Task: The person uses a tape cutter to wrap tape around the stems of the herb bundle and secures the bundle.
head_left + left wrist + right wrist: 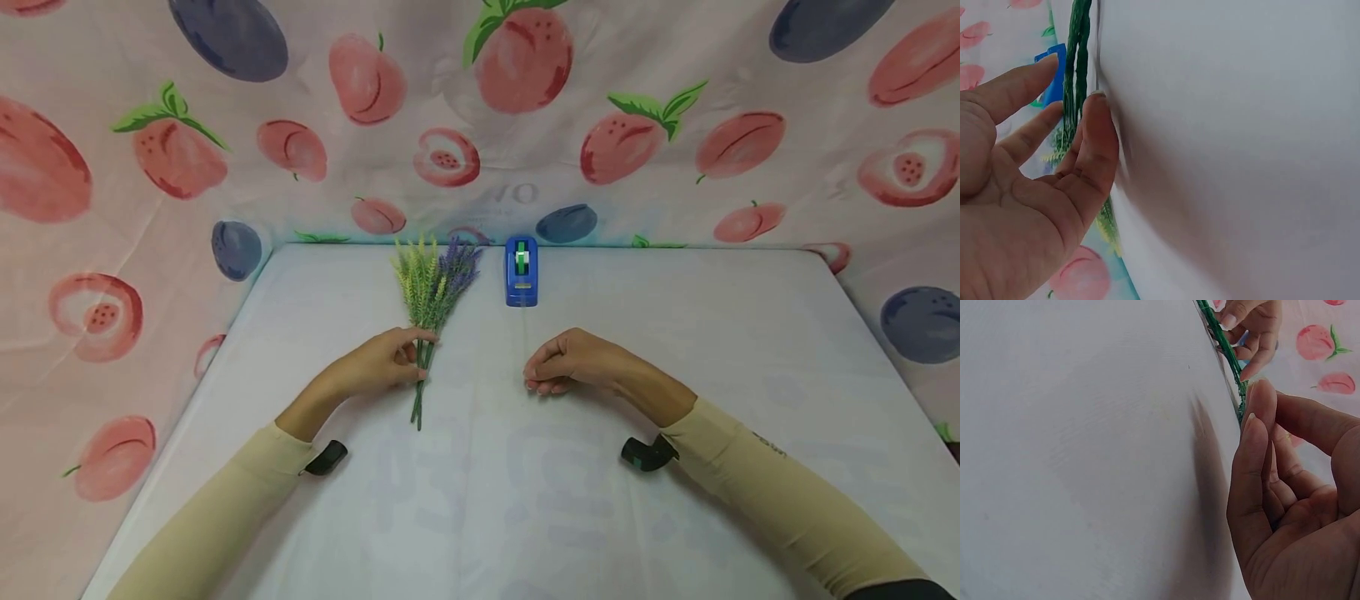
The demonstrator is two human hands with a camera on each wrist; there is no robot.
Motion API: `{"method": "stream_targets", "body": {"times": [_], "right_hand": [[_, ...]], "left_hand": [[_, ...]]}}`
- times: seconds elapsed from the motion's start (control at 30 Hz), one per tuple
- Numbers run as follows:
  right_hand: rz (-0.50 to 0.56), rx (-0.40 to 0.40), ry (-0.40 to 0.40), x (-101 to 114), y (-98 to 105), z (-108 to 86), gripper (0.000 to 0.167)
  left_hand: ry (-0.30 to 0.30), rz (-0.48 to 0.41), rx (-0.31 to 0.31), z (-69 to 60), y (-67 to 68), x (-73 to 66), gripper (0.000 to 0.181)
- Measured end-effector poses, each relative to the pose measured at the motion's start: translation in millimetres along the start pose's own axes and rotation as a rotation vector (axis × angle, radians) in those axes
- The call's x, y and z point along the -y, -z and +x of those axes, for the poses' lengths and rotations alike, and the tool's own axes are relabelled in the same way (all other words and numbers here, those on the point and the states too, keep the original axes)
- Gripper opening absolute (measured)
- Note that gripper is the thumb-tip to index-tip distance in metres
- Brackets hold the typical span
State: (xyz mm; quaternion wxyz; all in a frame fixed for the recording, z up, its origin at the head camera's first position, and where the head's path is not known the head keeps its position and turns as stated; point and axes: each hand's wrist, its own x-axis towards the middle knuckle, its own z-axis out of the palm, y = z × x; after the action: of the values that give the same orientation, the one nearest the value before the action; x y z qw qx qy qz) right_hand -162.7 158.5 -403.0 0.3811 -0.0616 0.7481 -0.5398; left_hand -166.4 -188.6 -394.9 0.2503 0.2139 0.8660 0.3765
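Note:
In the head view a bunch of artificial lavender (pixel 435 287), yellow-green and purple, lies on the white table with its green stems towards the person. My left hand (pixel 390 358) loosely holds the stems; in the left wrist view the stems (pixel 1079 62) run between thumb and curled fingers. A blue tape dispenser (pixel 521 279) with a green core stands to the right of the flower heads. A faint clear strip of tape (pixel 523 329) leads from it towards my right hand (pixel 570 362), whose thumb and fingertips pinch its end. In the right wrist view the tape hardly shows.
A white cloth-covered table (pixel 712 333) spreads under both hands. Behind it and at its sides hangs a fruit-print cloth (pixel 525 150). Dark wrist cameras (pixel 648 454) stick out from the beige sleeves (pixel 780 492).

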Motion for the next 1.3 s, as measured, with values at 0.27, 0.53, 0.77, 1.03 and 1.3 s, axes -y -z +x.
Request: {"method": "stream_targets", "body": {"times": [0.27, 0.53, 0.77, 1.03, 1.3], "right_hand": [[-0.006, 0.002, 0.006, 1, 0, 0.6, 0.019], [-0.017, 0.009, 0.018, -1, 1, 1.8, 0.022], [-0.009, 0.006, 0.014, 0, 1, 2.1, 0.020], [-0.012, 0.005, 0.015, -1, 0, 1.2, 0.019], [-0.013, 0.003, 0.014, 0, -1, 1.2, 0.019]], "left_hand": [[0.084, -0.002, -0.061, 2.4, -9.7, -3.8, 0.065], [0.114, -0.072, -0.106, 1.0, -13.3, -6.2, 0.064], [0.145, -0.457, -0.079, -4.8, -7.1, -3.7, 0.065], [0.113, -0.849, -0.024, -12.3, -5.7, 4.2, 0.077], [0.099, -0.955, 0.076, -13.3, -8.2, 9.0, 0.066]]}}
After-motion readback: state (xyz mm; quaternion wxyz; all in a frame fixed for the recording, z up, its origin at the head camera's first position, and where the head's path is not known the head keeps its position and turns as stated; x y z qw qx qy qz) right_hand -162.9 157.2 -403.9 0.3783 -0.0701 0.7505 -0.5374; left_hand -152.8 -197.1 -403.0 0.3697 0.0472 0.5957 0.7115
